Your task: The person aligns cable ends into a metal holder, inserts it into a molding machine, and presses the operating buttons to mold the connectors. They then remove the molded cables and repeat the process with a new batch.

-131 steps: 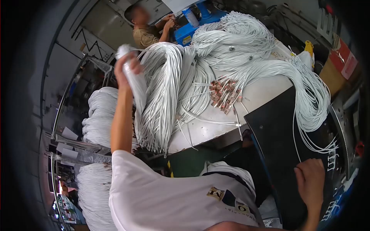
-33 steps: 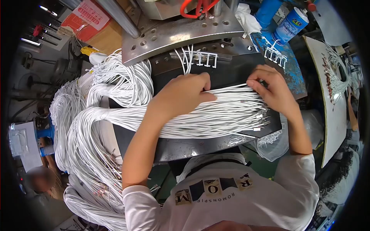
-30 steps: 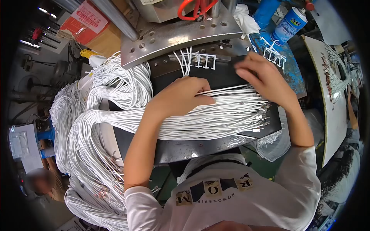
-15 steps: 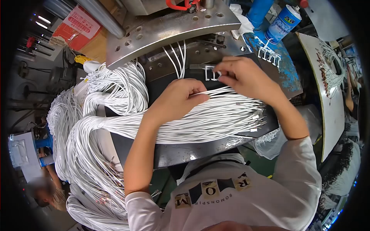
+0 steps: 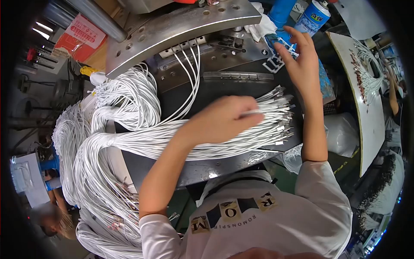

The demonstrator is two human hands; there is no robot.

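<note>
A thick bundle of white cables (image 5: 168, 134) lies across the black work surface, its metal-tipped ends (image 5: 282, 116) fanned out to the right. My left hand (image 5: 224, 121) rests over the bundle, its fingers closed on a white cable at the upper side. Raised at the upper right, my right hand (image 5: 304, 64) has its thumb and fingers apart, with nothing visible between them. A white plastic frame piece (image 5: 273, 64) is just left of that hand, not touching it. Several cables (image 5: 189, 64) run from a slotted block (image 5: 183, 46) under the press plate.
The thick metal press plate (image 5: 185, 36) overhangs the back. A narrow metal bar (image 5: 238, 76) lies before it. A spray can (image 5: 312, 19) stands at the back right. More coiled cables (image 5: 129, 95) hang at left. A person (image 5: 54, 211) sits at the far left.
My right hand has moved up and right and opened, letting go of the white plastic frame. My left hand has shifted right and down over the bundle.
</note>
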